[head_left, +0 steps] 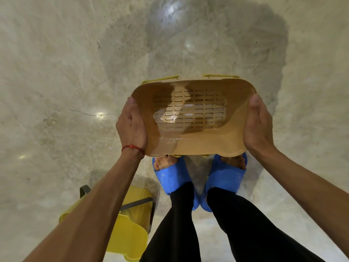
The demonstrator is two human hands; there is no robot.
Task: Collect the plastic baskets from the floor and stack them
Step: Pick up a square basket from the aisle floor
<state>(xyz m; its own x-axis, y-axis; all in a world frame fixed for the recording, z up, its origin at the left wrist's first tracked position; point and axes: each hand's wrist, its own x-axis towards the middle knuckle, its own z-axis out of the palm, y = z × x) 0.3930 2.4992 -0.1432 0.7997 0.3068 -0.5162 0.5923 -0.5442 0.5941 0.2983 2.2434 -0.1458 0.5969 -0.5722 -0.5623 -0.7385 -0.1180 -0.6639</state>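
I hold an orange-brown plastic basket (192,118) with a slotted bottom in the air above my feet. Its yellow handles hang down along its far edge. My left hand (131,127) grips the basket's left end, thumb over the rim. My right hand (259,123) grips its right end the same way. A yellow plastic basket (132,224) with dark grey handles stands on the floor at the lower left, partly hidden by my left forearm.
The floor (75,72) is polished pale stone with a thin crack at the left. My feet in blue slippers (222,184) stand right under the held basket. Bare floor stretches ahead and to both sides.
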